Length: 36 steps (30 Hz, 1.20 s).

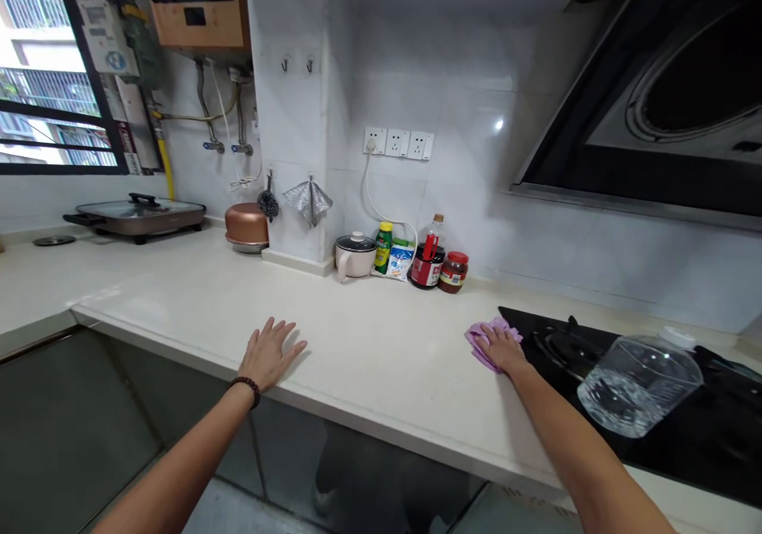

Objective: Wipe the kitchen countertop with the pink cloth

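My left hand (272,353) is spread over the front part of the pale countertop (369,351), its fingers apart and nothing in it. A dark bead bracelet (248,388) circles that wrist. Under my right hand (501,348) is a crumpled pinkish-purple cleaning cloth (479,336), pressed against the counter just left of the black gas stove (553,328). The cloth bunches out around the fingers, and my palm hides part of it.
On the stove a large clear water bottle (640,383) lies tilted. Along the wall stand a small pot (355,256), a green bottle (383,248), a white packet (399,262) and jars (453,272). An electric pan (143,217) sits far left. The range hood (655,105) overhangs the right.
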Each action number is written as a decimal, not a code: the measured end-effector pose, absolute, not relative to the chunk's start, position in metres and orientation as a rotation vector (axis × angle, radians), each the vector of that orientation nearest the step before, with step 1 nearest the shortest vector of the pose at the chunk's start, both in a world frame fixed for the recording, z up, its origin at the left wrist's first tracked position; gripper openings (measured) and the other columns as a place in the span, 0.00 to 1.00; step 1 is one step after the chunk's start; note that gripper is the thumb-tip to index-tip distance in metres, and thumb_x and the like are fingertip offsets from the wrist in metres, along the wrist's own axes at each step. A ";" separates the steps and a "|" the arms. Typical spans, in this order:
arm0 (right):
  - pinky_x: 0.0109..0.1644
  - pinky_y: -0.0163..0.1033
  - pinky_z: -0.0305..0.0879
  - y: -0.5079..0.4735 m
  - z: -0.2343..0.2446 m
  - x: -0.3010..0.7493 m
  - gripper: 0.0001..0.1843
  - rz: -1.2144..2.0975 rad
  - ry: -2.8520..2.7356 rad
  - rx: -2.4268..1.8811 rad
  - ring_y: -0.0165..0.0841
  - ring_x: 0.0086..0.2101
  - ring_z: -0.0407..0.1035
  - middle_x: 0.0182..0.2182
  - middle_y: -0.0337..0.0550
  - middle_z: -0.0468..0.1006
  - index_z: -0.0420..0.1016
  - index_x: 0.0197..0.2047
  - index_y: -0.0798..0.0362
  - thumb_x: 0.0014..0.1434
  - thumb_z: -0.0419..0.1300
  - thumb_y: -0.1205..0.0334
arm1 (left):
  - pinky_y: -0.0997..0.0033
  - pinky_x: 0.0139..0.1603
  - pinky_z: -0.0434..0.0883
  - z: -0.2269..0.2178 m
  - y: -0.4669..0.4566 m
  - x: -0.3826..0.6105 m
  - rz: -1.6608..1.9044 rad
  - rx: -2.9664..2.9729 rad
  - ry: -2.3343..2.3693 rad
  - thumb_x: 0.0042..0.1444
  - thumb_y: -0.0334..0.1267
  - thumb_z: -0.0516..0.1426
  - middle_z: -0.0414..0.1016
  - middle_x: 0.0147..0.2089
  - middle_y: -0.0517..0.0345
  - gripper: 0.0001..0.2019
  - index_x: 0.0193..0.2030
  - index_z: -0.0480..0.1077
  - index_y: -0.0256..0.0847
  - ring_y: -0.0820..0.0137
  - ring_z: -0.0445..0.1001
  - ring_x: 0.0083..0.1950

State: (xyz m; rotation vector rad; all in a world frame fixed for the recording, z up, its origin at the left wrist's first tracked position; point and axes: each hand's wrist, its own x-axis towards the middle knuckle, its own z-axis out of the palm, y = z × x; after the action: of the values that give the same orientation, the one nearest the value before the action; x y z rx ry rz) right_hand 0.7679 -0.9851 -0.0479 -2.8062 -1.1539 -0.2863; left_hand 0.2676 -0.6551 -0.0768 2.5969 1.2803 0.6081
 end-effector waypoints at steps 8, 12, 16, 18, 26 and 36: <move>0.73 0.71 0.47 -0.936 -0.046 0.709 0.46 -0.087 -1.008 -2.873 0.64 0.75 0.49 0.77 0.65 0.54 0.57 0.80 0.52 0.69 0.36 0.34 | 0.43 0.81 0.49 -0.077 -0.656 0.268 0.640 2.605 1.260 0.69 0.63 0.46 0.65 0.78 0.44 0.38 0.74 0.67 0.39 0.50 0.48 0.84; 0.76 0.67 0.43 -0.871 -0.048 0.648 0.44 -0.030 -1.225 -2.802 0.58 0.76 0.45 0.79 0.56 0.52 0.55 0.80 0.46 0.71 0.38 0.32 | 0.43 0.80 0.51 -0.077 -0.655 0.269 0.675 2.608 1.263 0.68 0.63 0.47 0.68 0.77 0.44 0.37 0.73 0.69 0.40 0.49 0.50 0.83; 0.79 0.66 0.35 -0.808 -0.048 0.561 0.45 0.122 -1.596 -2.587 0.55 0.78 0.35 0.81 0.50 0.45 0.51 0.81 0.44 0.71 0.39 0.29 | 0.43 0.80 0.52 -0.077 -0.655 0.269 0.687 2.588 1.276 0.68 0.62 0.48 0.69 0.76 0.44 0.35 0.72 0.69 0.42 0.50 0.52 0.83; 0.79 0.64 0.32 -0.791 -0.048 0.521 0.48 0.188 -1.744 -2.466 0.55 0.79 0.31 0.82 0.49 0.42 0.48 0.82 0.44 0.70 0.39 0.26 | 0.43 0.80 0.52 -0.077 -0.655 0.269 0.684 2.592 1.275 0.68 0.62 0.48 0.70 0.75 0.44 0.36 0.72 0.70 0.41 0.50 0.52 0.82; 0.81 0.61 0.28 -0.824 -0.045 0.496 0.48 0.283 -1.961 -2.270 0.52 0.79 0.29 0.82 0.46 0.40 0.46 0.83 0.42 0.69 0.40 0.25 | 0.43 0.80 0.51 -0.077 -0.652 0.268 0.629 2.605 1.290 0.68 0.61 0.46 0.70 0.75 0.44 0.37 0.73 0.68 0.39 0.49 0.51 0.83; 0.82 0.58 0.36 -1.022 -0.058 0.619 0.44 0.082 -1.703 -2.513 0.47 0.79 0.32 0.81 0.45 0.44 0.52 0.81 0.43 0.72 0.40 0.29 | 0.43 0.80 0.53 -0.077 -0.649 0.268 0.597 2.625 1.288 0.66 0.61 0.44 0.68 0.76 0.44 0.40 0.74 0.68 0.38 0.49 0.51 0.83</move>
State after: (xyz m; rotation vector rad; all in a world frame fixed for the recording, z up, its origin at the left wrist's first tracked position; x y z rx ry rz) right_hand 0.6195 -1.0221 -0.0582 -2.5133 -1.7033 0.0821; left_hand 0.2681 -0.6493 -0.0769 2.6248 1.2876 0.5970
